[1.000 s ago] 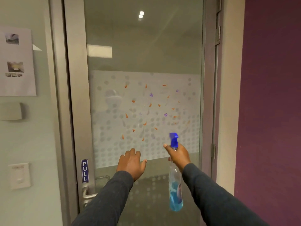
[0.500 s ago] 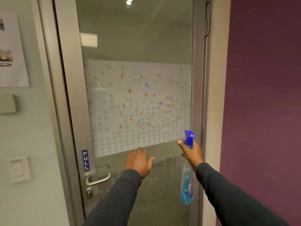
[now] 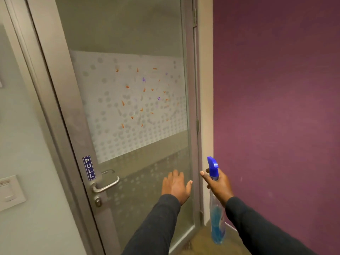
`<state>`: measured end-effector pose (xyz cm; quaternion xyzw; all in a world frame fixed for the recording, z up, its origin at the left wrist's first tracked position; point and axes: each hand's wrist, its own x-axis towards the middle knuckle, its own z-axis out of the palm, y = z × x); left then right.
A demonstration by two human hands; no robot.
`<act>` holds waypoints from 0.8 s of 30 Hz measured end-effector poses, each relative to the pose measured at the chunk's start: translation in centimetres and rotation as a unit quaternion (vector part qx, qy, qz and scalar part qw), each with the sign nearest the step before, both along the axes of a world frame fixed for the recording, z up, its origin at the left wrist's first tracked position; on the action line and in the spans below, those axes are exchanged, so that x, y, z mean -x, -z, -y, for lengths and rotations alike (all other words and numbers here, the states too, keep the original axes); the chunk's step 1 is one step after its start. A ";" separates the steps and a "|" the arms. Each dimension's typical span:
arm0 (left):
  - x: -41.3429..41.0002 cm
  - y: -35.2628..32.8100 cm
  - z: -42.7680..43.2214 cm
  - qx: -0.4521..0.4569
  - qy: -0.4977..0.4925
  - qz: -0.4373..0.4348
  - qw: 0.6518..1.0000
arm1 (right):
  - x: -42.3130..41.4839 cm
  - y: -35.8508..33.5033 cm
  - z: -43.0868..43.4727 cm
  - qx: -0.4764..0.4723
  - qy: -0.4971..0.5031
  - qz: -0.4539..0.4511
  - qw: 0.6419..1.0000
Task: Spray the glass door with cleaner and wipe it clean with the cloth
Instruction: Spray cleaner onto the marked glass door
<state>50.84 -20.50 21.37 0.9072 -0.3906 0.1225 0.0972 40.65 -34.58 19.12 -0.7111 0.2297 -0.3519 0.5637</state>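
The glass door fills the left and middle of the head view, in a metal frame. Its frosted dotted band carries several orange and purple marks. My left hand is spread flat, fingers straight, in front of the lower glass; whether it touches the pane I cannot tell. My right hand grips the neck of a clear spray bottle with blue liquid and a blue trigger head, held upright to the right of the door edge. No cloth is in view.
A metal lever handle and a blue PULL sticker sit on the door's left stile. A purple wall stands at the right, a white wall switch at the left. Brown floor shows below the bottle.
The view has swung down and left. My right hand carried the bottle from in front of the frosted glass to right of the door edge. My left hand stayed spread low.
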 end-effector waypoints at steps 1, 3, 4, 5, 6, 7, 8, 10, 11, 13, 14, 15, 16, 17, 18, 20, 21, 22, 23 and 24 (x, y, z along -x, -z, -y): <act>1.2 0.3 0.0 0.000 0.010 -0.007 1.000 | 1.3 0.7 -0.5 -0.002 0.009 -0.007 1.000; 3.5 0.8 -0.1 -0.004 0.028 -0.015 0.999 | 3.8 1.8 -1.6 -0.014 0.022 -0.019 0.999; 4.7 1.1 -0.1 -0.006 0.036 -0.016 0.999 | 5.1 2.3 -2.1 -0.021 0.027 -0.022 0.999; 5.9 1.5 -0.1 -0.008 0.045 -0.017 0.999 | 6.5 2.7 -2.6 -0.026 0.034 -0.025 0.999; 7.1 1.8 -0.2 -0.009 0.056 -0.017 0.998 | 7.9 3.0 -3.2 -0.028 0.041 -0.027 0.998; 8.4 2.2 -0.2 -0.009 0.066 -0.017 0.998 | 9.4 3.3 -3.7 -0.030 0.049 -0.026 0.998; 9.8 2.6 -0.3 -0.009 0.077 -0.019 0.997 | 11.0 3.6 -4.4 -0.031 0.058 -0.024 0.998; 12.8 3.4 -0.6 -0.008 0.099 -0.025 0.995 | 14.4 4.2 -5.6 -0.033 0.076 -0.026 0.996; 14.3 3.9 -0.8 -0.008 0.109 -0.027 0.994 | 16.0 4.5 -6.2 -0.036 0.083 -0.027 0.996; 17.2 4.5 -1.3 -0.009 0.126 -0.032 0.991 | 19.3 5.0 -7.4 -0.037 0.101 -0.026 0.994; 18.9 4.8 -1.7 -0.010 0.135 -0.035 0.990 | 21.1 5.2 -8.1 -0.035 0.115 -0.025 0.992; 20.7 5.1 -2.2 -0.014 0.143 -0.036 0.989 | 23.0 5.5 -8.8 -0.034 0.129 -0.025 0.991; 22.6 5.4 -2.9 -0.018 0.153 -0.035 0.987 | 24.9 5.9 -9.6 -0.035 0.142 -0.026 0.989; 24.5 5.8 -3.6 -0.024 0.163 -0.033 0.986 | 27.0 6.2 -10.5 -0.036 0.153 -0.031 0.987; 26.5 6.1 -4.4 -0.029 0.172 -0.032 0.984 | 29.0 6.6 -11.4 -0.036 0.162 -0.034 0.986; 30.2 6.7 -6.0 -0.040 0.191 -0.037 0.980 | 33.1 7.2 -13.3 -0.042 0.179 -0.038 0.982; 31.9 7.0 -6.7 -0.045 0.200 -0.040 0.978 | 35.0 7.5 -14.4 -0.046 0.190 -0.041 0.980; 33.6 7.2 -7.5 -0.047 0.208 -0.042 0.976 | 36.9 7.7 -15.4 -0.048 0.201 -0.043 0.978; 35.2 7.5 -8.2 -0.050 0.216 -0.043 0.974 | 38.7 7.9 -16.5 -0.054 0.209 -0.045 0.975; 36.7 7.6 -8.9 -0.050 0.226 -0.044 0.972 | 40.4 8.0 -17.5 -0.061 0.216 -0.046 0.973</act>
